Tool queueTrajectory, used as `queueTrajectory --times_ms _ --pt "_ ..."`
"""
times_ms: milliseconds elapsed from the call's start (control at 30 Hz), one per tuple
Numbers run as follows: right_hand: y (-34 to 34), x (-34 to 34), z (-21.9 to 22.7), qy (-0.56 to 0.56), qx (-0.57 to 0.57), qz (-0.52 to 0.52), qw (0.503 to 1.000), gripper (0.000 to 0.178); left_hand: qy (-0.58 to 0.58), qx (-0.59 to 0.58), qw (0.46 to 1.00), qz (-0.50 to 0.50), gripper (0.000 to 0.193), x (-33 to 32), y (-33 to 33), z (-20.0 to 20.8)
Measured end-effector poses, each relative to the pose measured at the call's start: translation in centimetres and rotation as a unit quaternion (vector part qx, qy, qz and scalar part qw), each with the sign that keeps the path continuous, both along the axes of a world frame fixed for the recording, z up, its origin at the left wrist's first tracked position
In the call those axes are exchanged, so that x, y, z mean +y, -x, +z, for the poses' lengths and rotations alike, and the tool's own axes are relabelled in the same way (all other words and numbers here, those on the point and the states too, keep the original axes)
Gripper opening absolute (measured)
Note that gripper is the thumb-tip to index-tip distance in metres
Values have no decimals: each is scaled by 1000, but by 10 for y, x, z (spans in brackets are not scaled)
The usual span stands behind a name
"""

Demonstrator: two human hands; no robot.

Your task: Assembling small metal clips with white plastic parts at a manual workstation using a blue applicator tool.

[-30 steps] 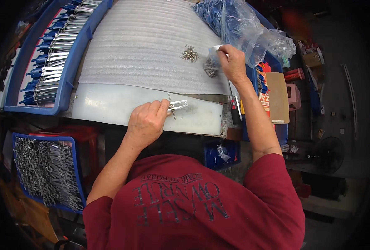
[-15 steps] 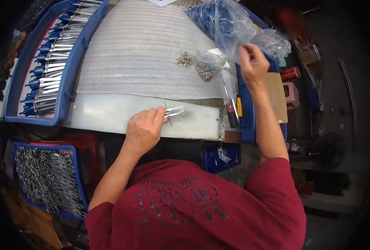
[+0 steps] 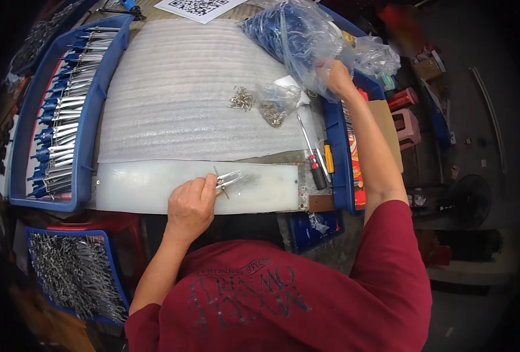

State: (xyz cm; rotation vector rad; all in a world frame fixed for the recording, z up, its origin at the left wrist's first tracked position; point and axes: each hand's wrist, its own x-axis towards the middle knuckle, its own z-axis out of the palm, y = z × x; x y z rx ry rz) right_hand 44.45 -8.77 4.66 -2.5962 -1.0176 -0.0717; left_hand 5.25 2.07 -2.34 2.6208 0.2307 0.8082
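My left hand (image 3: 192, 204) is closed round a small silver metal part (image 3: 230, 179) with two prongs and a thin crosswise rod, just above the white board (image 3: 137, 182). Most of that part's other end is hidden in my fist. Farther off at the right, my right hand (image 3: 336, 78) is at the opening of a clear plastic bag (image 3: 283, 38) of blue pieces. Its fingers are partly covered by the plastic, so what they grip cannot be made out. A small pile of metal screws (image 3: 241, 98) and a clear bag of screws (image 3: 272, 111) lie on the foam sheet (image 3: 172, 88).
A blue tray (image 3: 84, 170) at the left holds rows of silver parts with blue ends. Below it stands a blue crate (image 3: 110, 258) full of metal parts. Two screwdrivers, one red and black (image 3: 317, 172), one yellow (image 3: 328, 157), lie beside a blue bin (image 3: 337, 146).
My right hand has moved from above the edge of the plastic bag into its opening. The left hand keeps hold of the silver metal part. The whole view has shifted slightly.
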Motion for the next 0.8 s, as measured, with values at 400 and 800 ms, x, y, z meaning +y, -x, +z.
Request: queueTrajectory --times_ms 400,800 --pt "-63 35 -70 89 -98 59 989 43 0 5 1000 -16 33 0 -2 -3" --pt "-48 29 -44 14 -39 67 997 33 3 -2 1000 -13 30 1 -2 0"
